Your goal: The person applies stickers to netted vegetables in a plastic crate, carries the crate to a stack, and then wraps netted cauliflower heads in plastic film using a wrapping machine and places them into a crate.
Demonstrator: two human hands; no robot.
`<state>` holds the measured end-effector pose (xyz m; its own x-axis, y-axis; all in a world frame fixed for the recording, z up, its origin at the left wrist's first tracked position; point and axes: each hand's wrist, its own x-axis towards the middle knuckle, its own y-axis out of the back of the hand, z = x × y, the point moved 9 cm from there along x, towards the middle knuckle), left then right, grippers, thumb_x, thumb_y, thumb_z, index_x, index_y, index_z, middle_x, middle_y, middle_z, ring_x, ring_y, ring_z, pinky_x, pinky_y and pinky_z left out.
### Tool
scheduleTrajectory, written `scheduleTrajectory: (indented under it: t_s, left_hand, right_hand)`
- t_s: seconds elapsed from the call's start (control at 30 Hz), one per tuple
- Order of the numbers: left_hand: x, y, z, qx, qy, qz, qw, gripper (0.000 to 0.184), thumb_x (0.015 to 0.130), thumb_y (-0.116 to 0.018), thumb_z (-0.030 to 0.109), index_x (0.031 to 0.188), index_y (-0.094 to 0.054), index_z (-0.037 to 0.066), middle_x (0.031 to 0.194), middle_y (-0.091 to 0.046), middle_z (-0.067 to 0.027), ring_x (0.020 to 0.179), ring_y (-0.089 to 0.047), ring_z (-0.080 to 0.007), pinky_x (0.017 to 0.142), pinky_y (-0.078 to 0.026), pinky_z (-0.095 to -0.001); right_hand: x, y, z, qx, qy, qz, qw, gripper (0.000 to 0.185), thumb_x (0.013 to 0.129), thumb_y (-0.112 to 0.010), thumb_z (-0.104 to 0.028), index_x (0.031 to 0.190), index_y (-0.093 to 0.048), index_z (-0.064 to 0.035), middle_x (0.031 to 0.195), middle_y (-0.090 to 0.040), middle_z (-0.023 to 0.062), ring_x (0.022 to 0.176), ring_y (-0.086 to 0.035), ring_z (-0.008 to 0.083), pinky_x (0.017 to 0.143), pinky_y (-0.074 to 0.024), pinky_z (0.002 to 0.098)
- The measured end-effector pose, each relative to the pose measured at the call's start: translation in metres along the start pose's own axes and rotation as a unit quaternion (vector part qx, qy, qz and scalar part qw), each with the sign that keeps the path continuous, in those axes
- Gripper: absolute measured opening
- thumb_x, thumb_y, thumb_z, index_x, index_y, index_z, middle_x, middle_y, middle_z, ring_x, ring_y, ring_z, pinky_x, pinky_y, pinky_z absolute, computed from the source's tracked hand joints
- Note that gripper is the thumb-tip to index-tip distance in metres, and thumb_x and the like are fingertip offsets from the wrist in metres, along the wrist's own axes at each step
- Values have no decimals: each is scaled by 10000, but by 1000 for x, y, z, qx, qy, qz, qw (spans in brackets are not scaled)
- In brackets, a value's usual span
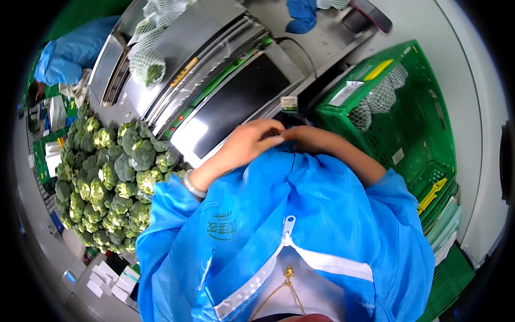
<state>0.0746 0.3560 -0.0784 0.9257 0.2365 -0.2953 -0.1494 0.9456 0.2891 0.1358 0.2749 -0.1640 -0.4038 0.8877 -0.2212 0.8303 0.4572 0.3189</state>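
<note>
Head view: left hand (241, 144), silver bracelet (193, 185) at wrist, meets right hand (314, 139) at far edge of worn bright-blue zip jacket (322, 198). Left's digits bent inward, right's partly hidden; cannot tell what either pinches. Green broccoli heads (107, 180) piled left. Right: green plastic crate (434, 145), white mesh netting (382, 97) inside.

I look from the wearer's head — forward and steeply down. The blue jacket (300, 188) sits closest, filling the lower middle. Beyond it I see the near edge of the metal machine (244, 94), running slantwise. My wide, round view bends outward, taking in the broccoli pile (110, 180) at left and green crate (413, 131) at right.
</note>
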Motion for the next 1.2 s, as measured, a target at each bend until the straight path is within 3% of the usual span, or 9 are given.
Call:
scheduleTrajectory:
  t_s: [0.07,0.4,0.47,0.6,0.67,0.8,0.9,1.07,1.2]
  left_hand:
    - [-14,-25,-58,99,-36,-43,994,342,947,-550,364,1061,-662,62,956,-670,-115,906,-643,-284,794,-506,-375]
    - [-90,-21,-95,-204,136,-175,954,344,887,-677,313,1052,-627,15,907,-627,-37,845,-554,-110,751,-451,-282]
    - [-111,-11,-83,-268,138,-189,935,320,911,-677,250,1117,-621,11,969,-634,-32,913,-553,-96,812,-452,-268]
    - [-134,51,-88,-265,52,-49,962,308,929,-654,206,1162,-633,5,1042,-656,-57,977,-580,-112,869,-465,-269]
    - [-153,108,-105,-190,13,101,976,274,916,-661,198,1109,-661,4,990,-667,-56,910,-594,-112,813,-483,-278]
    - [-228,216,-181,-110,149,521,833,211,917,-650,188,1018,-698,8,906,-691,-65,796,-644,-168,739,-498,-300]
    - [-227,251,-170,81,221,598,766,241,888,-677,221,951,-709,-9,858,-668,-128,764,-645,-240,719,-492,-327]
    - [-163,306,-173,3,45,664,747,573,888,-671,296,1374,-478,61,1308,-518,-173,1161,-540,-297,968,-444,-364]
    - [-76,337,-206,-58,7,596,801,680,878,-664,413,1417,-439,64,1342,-458,-250,1230,-488,-347,1038,-392,-388]
  right_hand:
    - [25,-42,46,24,-73,-73,994,325,748,-609,-20,1059,-692,-56,1050,-683,177,976,-647,345,879,-500,403]
    - [123,-95,53,-332,25,54,941,135,758,-584,-171,753,-690,-88,789,-677,162,729,-671,344,642,-533,453]
    - [129,-115,42,-325,10,-65,944,170,811,-550,-166,822,-703,-95,850,-682,168,793,-676,342,683,-538,461]
    - [110,-58,3,-310,-89,-127,938,163,812,-610,-155,917,-704,-73,938,-687,167,897,-668,338,777,-523,478]
    - [108,-6,-39,-289,-1,-50,956,174,821,-655,-138,969,-690,-54,959,-689,147,880,-665,334,785,-522,438]
    - [138,124,-81,26,-55,212,975,200,877,-660,-198,997,-678,-39,939,-677,123,898,-630,316,810,-496,369]
    - [179,176,-75,-240,-46,313,918,238,876,-667,-231,990,-686,-24,999,-672,128,975,-604,315,871,-469,371]
    - [289,142,-110,-142,91,203,965,623,802,-693,-170,1374,-462,-87,1326,-530,173,1217,-524,329,1014,-424,392]
    - [356,131,-95,-54,103,171,978,795,760,-697,-114,1463,-325,-100,1345,-524,163,1231,-526,304,1004,-438,384]
